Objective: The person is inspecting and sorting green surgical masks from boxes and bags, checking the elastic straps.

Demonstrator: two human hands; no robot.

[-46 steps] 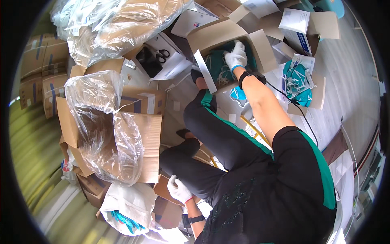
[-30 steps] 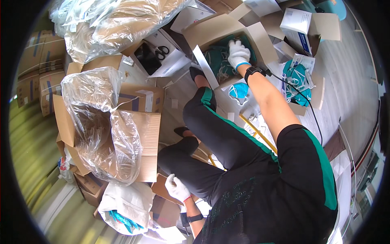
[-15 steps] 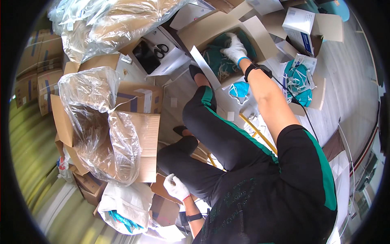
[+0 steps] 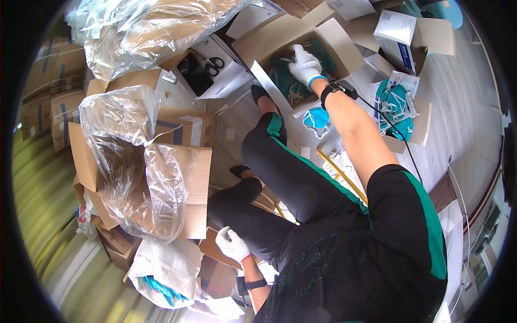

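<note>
My right hand (image 4: 305,65), in a white knit glove, reaches into an open cardboard box (image 4: 353,56). Its fingers are apart and lie over teal cup-shaped masks (image 4: 281,75) with white straps; nothing shows in its grasp, though the undersides of the fingers are hidden. One blue-teal mask (image 4: 316,119) lies just outside the box, below my right wrist. Beside my thigh, my left hand (image 4: 232,245) is gloved too, its fingers loosely curled in with nothing visible in them.
To the left stands an open carton (image 4: 194,188) lined with clear plastic. Below it, a white bag (image 4: 164,264) holds blue-teal pieces. Black scissors (image 4: 214,66) lie by a dark flat object (image 4: 195,74). More masks (image 4: 396,110) fill a small box at right, near a white-blue carton (image 4: 395,40).
My right hand has shifted slightly left inside the box, and its wrist has turned a little. My left hand stays almost in place beside my thigh.
</note>
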